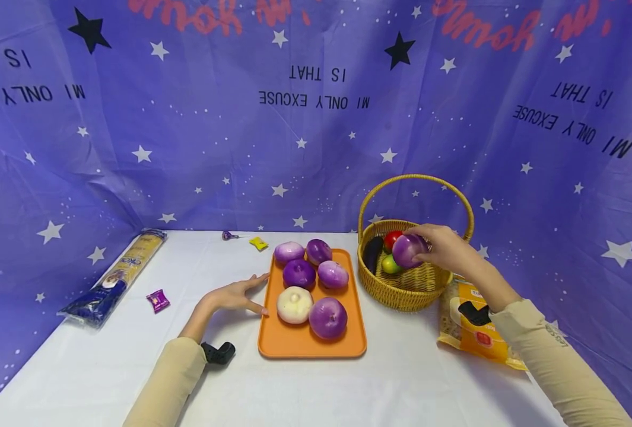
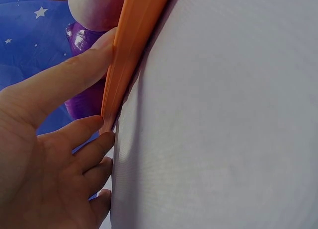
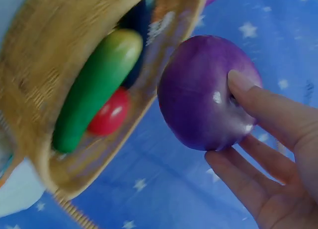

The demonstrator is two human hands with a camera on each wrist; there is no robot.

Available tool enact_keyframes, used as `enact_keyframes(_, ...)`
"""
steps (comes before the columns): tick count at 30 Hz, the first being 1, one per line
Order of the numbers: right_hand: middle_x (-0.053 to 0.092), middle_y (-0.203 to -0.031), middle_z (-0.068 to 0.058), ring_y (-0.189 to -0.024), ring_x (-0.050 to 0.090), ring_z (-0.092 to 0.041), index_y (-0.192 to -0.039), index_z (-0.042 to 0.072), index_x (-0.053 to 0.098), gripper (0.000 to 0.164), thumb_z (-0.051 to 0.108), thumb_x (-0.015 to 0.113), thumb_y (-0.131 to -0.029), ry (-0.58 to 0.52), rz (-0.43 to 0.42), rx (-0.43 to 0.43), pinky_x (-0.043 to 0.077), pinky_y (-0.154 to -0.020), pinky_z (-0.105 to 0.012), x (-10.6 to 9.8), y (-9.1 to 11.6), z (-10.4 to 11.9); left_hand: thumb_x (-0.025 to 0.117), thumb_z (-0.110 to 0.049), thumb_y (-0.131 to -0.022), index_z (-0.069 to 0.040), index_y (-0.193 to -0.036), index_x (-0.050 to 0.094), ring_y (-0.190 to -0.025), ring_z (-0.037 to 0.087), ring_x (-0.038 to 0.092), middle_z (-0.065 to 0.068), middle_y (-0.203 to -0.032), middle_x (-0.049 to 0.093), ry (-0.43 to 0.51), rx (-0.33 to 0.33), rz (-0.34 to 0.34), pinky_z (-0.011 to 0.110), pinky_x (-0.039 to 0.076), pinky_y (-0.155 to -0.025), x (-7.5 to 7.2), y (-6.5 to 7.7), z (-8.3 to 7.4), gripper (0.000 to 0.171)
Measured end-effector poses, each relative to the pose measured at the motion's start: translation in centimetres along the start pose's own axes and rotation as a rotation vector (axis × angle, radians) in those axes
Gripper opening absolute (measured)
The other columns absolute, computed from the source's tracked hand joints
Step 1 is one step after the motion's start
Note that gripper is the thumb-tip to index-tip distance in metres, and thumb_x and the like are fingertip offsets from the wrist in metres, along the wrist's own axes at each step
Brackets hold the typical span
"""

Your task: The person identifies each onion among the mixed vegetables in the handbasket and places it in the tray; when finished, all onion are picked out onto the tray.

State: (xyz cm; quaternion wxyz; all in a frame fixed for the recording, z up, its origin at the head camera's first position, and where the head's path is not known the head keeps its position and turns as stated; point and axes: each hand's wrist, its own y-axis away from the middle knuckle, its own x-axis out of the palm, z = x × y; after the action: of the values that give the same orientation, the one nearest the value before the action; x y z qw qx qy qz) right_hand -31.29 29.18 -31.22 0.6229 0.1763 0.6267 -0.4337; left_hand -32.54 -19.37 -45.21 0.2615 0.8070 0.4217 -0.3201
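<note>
My right hand holds a purple onion over the wicker basket, thumb on one side and fingers on the other. In the right wrist view, the onion is beside the basket's rim. Inside the basket are a red tomato, a dark eggplant and a long green vegetable with a yellowish end. With fingers extended, my left hand touches the left edge of the orange tray. Several purple onions and a whitish round bulb lie on that tray.
A yellow food bag lies right of the basket, under my right forearm. At the left is a long packet of pasta, with a purple wrapped sweet near it. A lollipop and a yellow sweet lie behind.
</note>
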Motion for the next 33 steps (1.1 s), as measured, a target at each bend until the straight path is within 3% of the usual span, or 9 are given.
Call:
enact_keyframes(8,0.067,-0.116,-0.011,-0.106,0.062,-0.03,-0.122,0.004,0.064,0.059,0.006,0.087,-0.068,-0.072,-0.082,-0.115,0.054,-0.086,-0.045,1.0,1.0,4.0,0.079,-0.042,-0.077,-0.011,-0.154,0.023,-0.142,0.045,0.013,0.031,-0.154,0.014,0.008,-0.008,0.009,0.059,0.013,-0.113,0.1,0.1,0.0,0.1)
enact_keyframes(18,0.066,-0.116,-0.002,-0.102,0.063,-0.018,-0.123,0.011,0.064,0.059,0.014,0.088,-0.07,-0.183,-0.111,-0.168,0.056,-0.082,-0.037,3.2,2.4,8.5,0.08,-0.043,-0.076,-0.011,-0.154,0.023,-0.142,0.044,0.012,0.031,-0.154,0.013,0.009,0.004,0.007,0.059,0.012,-0.113,0.1,0.0,0.1,0.101)
enact_keyframes(26,0.064,-0.119,0.003,-0.103,0.06,-0.012,-0.125,0.013,0.063,0.054,0.019,0.084,-0.076,-0.304,-0.025,-0.134,0.055,-0.083,-0.032,5.8,3.2,12.3,0.079,-0.042,-0.076,-0.011,-0.154,0.023,-0.142,0.045,0.013,0.031,-0.154,0.013,0.009,-0.002,0.002,0.06,0.013,-0.113,0.0,-0.1,0.0,0.101)
enact_keyframes(33,0.062,-0.121,0.007,-0.106,0.058,-0.01,-0.125,0.017,0.063,0.054,0.021,0.084,-0.076,-0.364,0.019,-0.138,0.053,-0.088,-0.032,7.7,2.7,14.4,0.08,-0.043,-0.076,-0.012,-0.154,0.023,-0.142,0.044,0.012,0.031,-0.154,0.013,0.015,-0.003,0.0,0.06,0.012,-0.113,0.0,-0.1,0.2,0.101)
